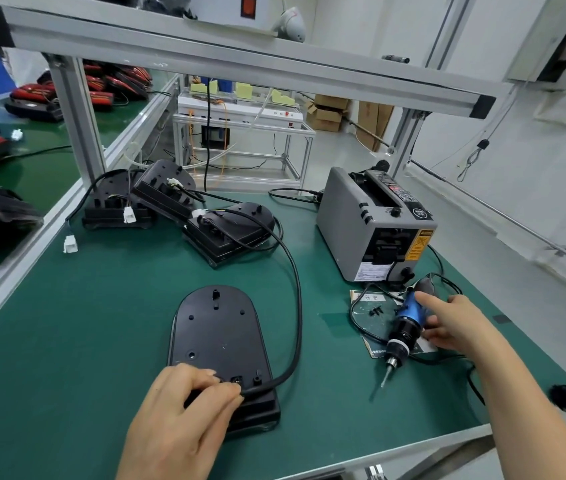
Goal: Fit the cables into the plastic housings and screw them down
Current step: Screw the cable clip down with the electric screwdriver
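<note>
A black oval plastic housing (218, 327) lies flat on the green mat in front of me. A thick black cable (296, 289) arcs from its near end back toward the rear of the bench. My left hand (184, 410) pinches that cable against the housing's near end. To the right, a blue and black electric screwdriver (403, 327) lies on a sheet of paper, tip toward me. My right hand (454, 323) is closing round its blue grip, index finger laid on top. A few small black screws (375, 311) sit on the paper beside it.
Three more black housings (229, 233) with cables and white connectors (129, 215) stand at the back left. A grey tape dispenser (375, 226) sits at the back right. Aluminium frame posts (77, 123) edge the bench. Red and black parts (32, 98) fill the neighbouring bench.
</note>
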Available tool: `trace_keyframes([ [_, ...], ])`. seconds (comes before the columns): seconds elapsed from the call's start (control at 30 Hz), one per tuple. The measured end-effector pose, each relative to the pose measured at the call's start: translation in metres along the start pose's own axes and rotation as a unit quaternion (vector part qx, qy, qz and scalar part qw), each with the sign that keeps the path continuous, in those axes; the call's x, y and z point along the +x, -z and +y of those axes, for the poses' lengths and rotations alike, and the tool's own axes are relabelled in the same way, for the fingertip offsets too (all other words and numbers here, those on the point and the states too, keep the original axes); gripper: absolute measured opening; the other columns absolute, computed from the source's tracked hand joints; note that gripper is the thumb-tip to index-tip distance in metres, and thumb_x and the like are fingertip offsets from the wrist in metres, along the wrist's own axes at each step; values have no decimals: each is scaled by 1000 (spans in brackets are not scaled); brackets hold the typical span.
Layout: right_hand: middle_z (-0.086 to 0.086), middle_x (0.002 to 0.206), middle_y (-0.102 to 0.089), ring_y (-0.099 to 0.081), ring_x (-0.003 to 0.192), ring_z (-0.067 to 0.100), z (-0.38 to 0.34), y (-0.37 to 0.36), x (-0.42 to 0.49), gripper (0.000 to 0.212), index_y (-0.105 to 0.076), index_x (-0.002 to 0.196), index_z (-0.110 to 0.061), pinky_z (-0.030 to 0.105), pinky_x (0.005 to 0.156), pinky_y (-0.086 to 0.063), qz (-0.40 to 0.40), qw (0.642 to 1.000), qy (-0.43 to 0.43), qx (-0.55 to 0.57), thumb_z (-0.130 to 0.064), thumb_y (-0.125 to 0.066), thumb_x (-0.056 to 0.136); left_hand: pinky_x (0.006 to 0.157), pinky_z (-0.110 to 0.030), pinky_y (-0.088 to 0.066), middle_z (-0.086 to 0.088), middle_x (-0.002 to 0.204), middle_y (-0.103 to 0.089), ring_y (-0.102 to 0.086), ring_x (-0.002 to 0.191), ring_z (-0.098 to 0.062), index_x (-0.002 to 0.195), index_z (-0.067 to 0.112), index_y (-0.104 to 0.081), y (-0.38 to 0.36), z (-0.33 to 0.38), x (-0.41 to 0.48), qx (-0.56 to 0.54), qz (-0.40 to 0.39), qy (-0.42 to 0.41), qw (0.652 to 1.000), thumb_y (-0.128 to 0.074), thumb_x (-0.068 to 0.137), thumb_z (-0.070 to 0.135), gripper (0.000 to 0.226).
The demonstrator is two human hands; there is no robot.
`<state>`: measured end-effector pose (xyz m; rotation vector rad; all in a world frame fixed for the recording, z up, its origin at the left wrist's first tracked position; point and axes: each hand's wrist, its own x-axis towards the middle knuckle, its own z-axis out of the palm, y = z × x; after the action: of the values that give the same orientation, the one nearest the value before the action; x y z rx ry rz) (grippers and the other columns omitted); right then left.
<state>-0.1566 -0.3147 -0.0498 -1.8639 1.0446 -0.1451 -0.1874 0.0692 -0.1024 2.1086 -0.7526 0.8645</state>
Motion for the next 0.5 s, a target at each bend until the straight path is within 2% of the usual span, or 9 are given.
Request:
trace_keyframes([
  [0.07,23,96,-65,-64,65,29,2,0,-2,77,-23,143,-8,33,60,-55,-5,1000,-3,3,-40,-65,86,59,-24,-46,14,84,-46,-52,85,-6,88,33,-59,0,0,0,-1,-1,1,1000,-55,84,36,6],
  [0.13,21,98,-63,-64,66,29,1,0,-3,80,-18,148,-12,34,60,-55,-13,1000,-3,15,-38,-64,87,58,-25,-47,14,85,-46,-52,85,-7,88,33,-59,1,1,1,0,-2,3,1000,-55,84,36,6],
  [0.2,18,107,-60,-65,75,29,0,0,-5,76,-24,146,-12,37,63,-55,5,1000,14,-9,-39,-63,88,57,-27,-49,13,85,-47,-53,85,-8,87,33,-60,1,1,0,-1,-3,10,1000,-55,84,35,6],
  [0.27,11,117,-58,-63,87,28,-6,0,-5,61,-41,137,-11,40,73,-54,82,991,92,-59,-39,-61,88,57,-27,-49,14,85,-47,-54,85,-8,87,33,-60,1,2,0,-1,-1,15,1000,-55,84,35,6],
  [0.33,0,100,-65,-59,78,19,-19,-3,-7,28,-64,110,-18,35,71,-49,131,973,186,-36,-31,-58,86,58,-27,-49,14,85,-47,-53,85,-8,87,33,-60,2,2,0,-1,0,15,1000,-55,84,35,6],
  [0.4,-7,78,-64,-51,64,13,-37,-8,-7,9,-69,83,-25,27,60,-43,108,972,208,31,-26,-59,85,58,-26,-48,15,86,-47,-53,86,-7,87,33,-60,2,2,0,0,-2,13,1000,-55,84,35,7],
  [0.5,-1,69,-53,-39,56,14,-59,-17,1,6,-68,83,-13,24,51,-33,31,981,150,117,-19,-65,85,59,-25,-48,15,86,-47,-53,86,-6,87,33,-61,1,2,0,0,-5,13,1000,-55,84,36,7],
])
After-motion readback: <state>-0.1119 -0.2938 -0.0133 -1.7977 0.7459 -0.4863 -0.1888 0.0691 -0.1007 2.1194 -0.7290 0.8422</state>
